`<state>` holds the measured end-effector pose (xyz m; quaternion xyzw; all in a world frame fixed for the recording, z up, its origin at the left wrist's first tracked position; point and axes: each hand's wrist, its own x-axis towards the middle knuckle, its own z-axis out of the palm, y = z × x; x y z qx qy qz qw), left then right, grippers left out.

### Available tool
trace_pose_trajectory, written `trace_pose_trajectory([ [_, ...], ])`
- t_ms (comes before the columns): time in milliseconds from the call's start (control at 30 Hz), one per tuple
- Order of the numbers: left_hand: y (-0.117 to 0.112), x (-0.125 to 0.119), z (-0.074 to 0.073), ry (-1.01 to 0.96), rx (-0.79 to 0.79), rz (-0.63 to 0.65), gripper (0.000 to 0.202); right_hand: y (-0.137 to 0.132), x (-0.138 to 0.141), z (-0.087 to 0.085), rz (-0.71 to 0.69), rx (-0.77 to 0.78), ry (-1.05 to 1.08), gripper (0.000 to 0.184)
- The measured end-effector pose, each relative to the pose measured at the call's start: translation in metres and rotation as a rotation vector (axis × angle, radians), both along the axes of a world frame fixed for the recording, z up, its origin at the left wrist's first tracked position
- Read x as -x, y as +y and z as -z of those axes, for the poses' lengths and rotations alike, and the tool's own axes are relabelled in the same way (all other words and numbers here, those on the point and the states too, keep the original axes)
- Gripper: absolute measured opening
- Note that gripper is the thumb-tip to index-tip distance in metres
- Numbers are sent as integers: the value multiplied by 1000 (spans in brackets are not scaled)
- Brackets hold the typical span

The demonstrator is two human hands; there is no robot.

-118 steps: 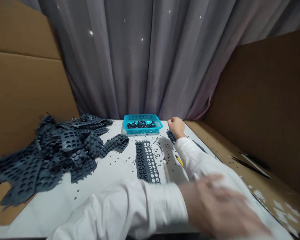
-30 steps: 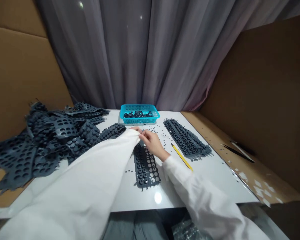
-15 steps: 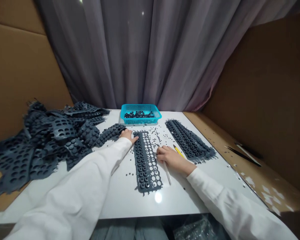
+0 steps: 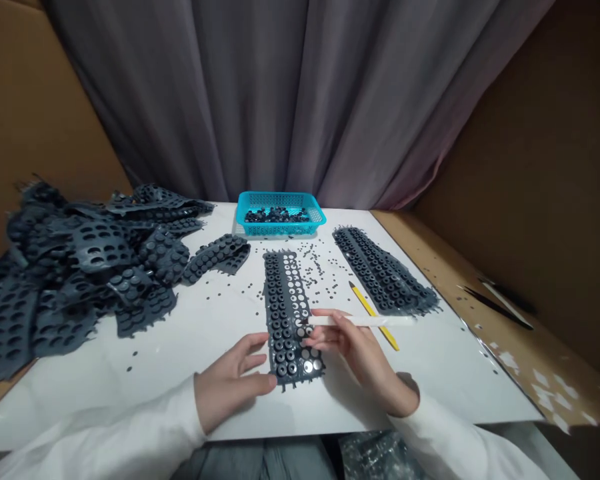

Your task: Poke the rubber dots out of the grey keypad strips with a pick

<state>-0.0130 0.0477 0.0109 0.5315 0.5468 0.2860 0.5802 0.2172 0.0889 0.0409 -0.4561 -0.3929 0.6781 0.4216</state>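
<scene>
A dark grey rubber sheet (image 4: pixel 281 320) lies lengthwise in front of me. Rings fill its left columns, and round holes showing white run down its right side, with dark discs in a few lower ones. My right hand (image 4: pixel 353 343) is closed around a white pen-like tool (image 4: pixel 375 321) over the sheet's right edge. The tool's dark tip points left, close to the lower holes. Beside the lower left edge is my left hand (image 4: pixel 237 377), fingers apart and holding nothing. Its thumb and fingertips are at the edge; whether they touch it, I cannot tell.
A blue basket (image 4: pixel 281 228) of small dark pieces stands at the back. Another ringed sheet (image 4: pixel 385 273) lies right, near a yellow pencil-like tool (image 4: pixel 375 317). Perforated sheets (image 4: pixel 100 253) are heaped left. Black tweezers (image 4: pixel 497 308) lie far right; small dark discs are scattered about.
My left hand has come from the sheet's far left edge down to its near left edge. My right hand has moved nearer, and the white tool has swung from pointing away to lying crosswise.
</scene>
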Motion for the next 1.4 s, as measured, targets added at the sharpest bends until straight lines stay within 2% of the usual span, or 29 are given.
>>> trace_pose_trajectory([
  [67,-13,-7,-1,-2,-93,-13,53,-10,9,7,21,76,37,49],
  [133,-18,-14,-2,181,-382,-58,51,-19,13,14,56,51,-21,44],
  [200,-20,-19,-3,409,-681,-61,38,-27,12,20,96,-84,-164,34],
  [233,-21,-21,-2,491,-773,-37,30,-31,11,22,109,-173,-250,29],
  [300,-20,-24,-1,566,-842,19,20,-37,9,27,99,-345,-404,23],
  [433,-13,-30,0,604,-834,79,16,-42,8,32,5,-491,-571,18],
  [667,-1,-33,-6,643,-741,210,17,-41,11,31,-36,-560,-642,14],
  [833,4,-34,-14,761,-764,326,17,-42,11,28,-47,-615,-685,13],
  [1033,13,-36,-21,869,-795,479,9,-37,25,18,-226,-735,-891,14],
  [1100,13,-36,-20,829,-767,456,7,-34,30,20,-201,-731,-925,14],
  [1267,10,-34,-13,591,-688,335,9,-31,33,30,-146,-751,-839,13],
  [1400,8,-31,-7,343,-593,161,16,-33,31,30,-139,-751,-816,15],
])
